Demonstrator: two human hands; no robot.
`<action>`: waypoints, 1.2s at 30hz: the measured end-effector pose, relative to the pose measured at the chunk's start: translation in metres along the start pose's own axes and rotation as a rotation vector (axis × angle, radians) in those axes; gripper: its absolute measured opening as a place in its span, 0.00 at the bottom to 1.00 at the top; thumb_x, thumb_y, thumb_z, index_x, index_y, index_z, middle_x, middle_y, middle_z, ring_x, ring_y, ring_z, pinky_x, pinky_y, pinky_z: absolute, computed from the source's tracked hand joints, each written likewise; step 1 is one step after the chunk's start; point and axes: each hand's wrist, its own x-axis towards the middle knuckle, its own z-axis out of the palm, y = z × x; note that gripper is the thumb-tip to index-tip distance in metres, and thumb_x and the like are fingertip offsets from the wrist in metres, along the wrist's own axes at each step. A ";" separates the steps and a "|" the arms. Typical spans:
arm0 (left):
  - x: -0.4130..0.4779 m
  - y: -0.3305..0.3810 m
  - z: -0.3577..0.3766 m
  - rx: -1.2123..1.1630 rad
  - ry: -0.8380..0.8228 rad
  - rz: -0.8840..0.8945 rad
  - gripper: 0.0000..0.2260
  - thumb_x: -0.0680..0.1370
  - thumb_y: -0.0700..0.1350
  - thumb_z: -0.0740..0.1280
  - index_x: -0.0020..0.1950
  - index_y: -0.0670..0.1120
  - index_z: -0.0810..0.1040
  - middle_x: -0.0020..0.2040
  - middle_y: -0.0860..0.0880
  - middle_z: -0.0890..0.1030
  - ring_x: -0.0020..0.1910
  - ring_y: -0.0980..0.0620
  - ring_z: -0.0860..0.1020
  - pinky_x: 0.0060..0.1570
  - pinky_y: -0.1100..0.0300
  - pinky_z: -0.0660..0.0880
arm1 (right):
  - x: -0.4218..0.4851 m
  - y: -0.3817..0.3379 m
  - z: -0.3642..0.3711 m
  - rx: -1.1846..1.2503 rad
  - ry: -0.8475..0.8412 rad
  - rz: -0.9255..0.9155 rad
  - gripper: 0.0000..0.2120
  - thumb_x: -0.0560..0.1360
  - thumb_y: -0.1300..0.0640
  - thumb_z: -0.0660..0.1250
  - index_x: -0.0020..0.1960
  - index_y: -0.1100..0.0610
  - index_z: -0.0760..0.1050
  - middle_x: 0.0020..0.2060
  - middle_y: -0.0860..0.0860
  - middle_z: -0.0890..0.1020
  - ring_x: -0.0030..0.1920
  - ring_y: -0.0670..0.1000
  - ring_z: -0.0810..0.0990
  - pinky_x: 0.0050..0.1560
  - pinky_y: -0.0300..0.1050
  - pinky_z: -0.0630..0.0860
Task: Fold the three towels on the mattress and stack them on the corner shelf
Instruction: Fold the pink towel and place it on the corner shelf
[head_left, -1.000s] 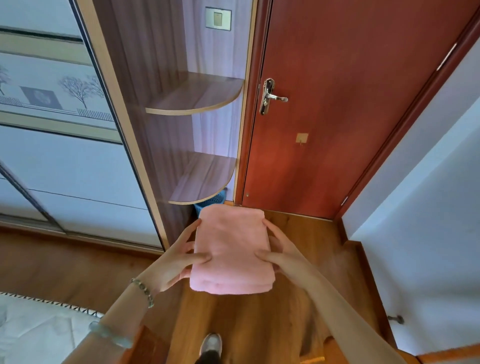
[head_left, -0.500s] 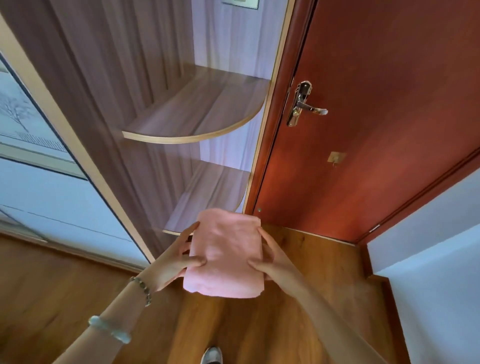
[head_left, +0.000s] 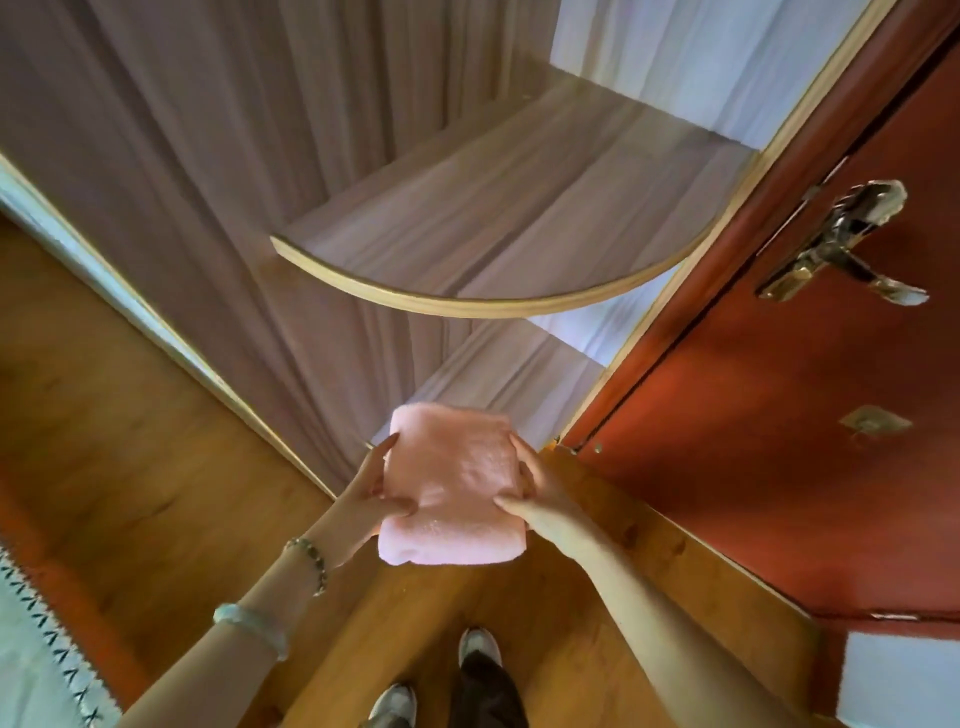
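Observation:
A folded pink towel hangs in the air between both hands, in front of the corner shelves. My left hand grips its left edge, thumb on top. My right hand grips its right edge the same way. The towel's far end overlaps the front rim of the lower corner shelf. The upper corner shelf, a bare quarter-round wooden board, sits above and beyond it. No other towel is in view.
A red wooden door with a metal handle stands right of the shelves. The wardrobe's wooden side panel is on the left. Wooden floor lies below, my shoes at the bottom, mattress edge at lower left.
I have stepped closer to the shelves, which now fill the view. The towel, held in both hands throughout, has moved forward to the lower shelf's rim.

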 end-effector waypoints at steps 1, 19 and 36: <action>0.007 -0.005 -0.002 -0.009 0.022 0.015 0.40 0.64 0.43 0.76 0.70 0.66 0.64 0.68 0.51 0.72 0.67 0.48 0.72 0.66 0.41 0.68 | 0.012 0.002 -0.003 -0.035 0.004 -0.011 0.43 0.67 0.53 0.73 0.71 0.31 0.53 0.74 0.46 0.61 0.69 0.52 0.68 0.65 0.59 0.72; 0.209 -0.093 -0.059 0.442 0.293 0.043 0.39 0.63 0.39 0.61 0.70 0.66 0.60 0.66 0.37 0.70 0.60 0.41 0.72 0.64 0.43 0.68 | 0.221 0.103 0.037 -0.191 0.097 -0.139 0.40 0.71 0.56 0.66 0.76 0.43 0.48 0.76 0.44 0.56 0.73 0.52 0.61 0.65 0.47 0.68; 0.216 -0.125 -0.046 1.681 0.213 0.217 0.33 0.80 0.62 0.46 0.72 0.40 0.68 0.72 0.43 0.69 0.72 0.45 0.67 0.72 0.42 0.51 | 0.236 0.116 0.045 -1.136 0.138 -0.357 0.41 0.76 0.31 0.39 0.74 0.60 0.62 0.72 0.60 0.66 0.72 0.61 0.64 0.67 0.65 0.65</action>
